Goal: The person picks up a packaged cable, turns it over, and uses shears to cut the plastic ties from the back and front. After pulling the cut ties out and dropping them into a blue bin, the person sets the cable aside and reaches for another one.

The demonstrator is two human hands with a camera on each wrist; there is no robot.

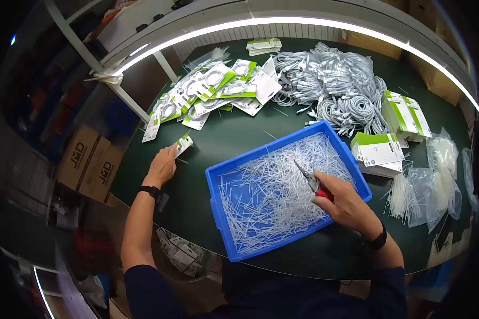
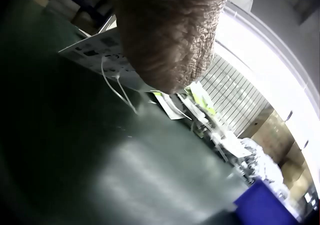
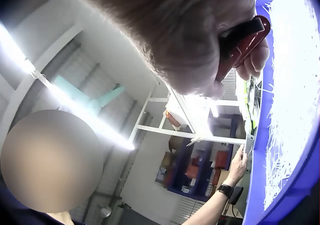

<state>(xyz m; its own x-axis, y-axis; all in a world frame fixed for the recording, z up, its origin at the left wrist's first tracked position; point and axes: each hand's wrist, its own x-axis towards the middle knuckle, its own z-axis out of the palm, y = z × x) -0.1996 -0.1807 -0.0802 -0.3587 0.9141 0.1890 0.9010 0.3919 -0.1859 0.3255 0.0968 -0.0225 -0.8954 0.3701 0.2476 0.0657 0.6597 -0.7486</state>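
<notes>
At the left of the table my left hand holds a white and green packaging card by its edge. The left wrist view shows the printed back of this card, with thin white plastic ties sticking out from it; the hand covers the rest. My right hand grips a pair of cutting pliers with red handles over a blue tray. In the right wrist view a red and black handle lies in the palm. The tray contains a loose heap of cut white tie ends.
Carded cables lie piled at the back left, beside a large heap of grey cables. Stacked cards stand at the right, near bundled white ties and clear plastic bags. A lit lamp bar crosses above the table.
</notes>
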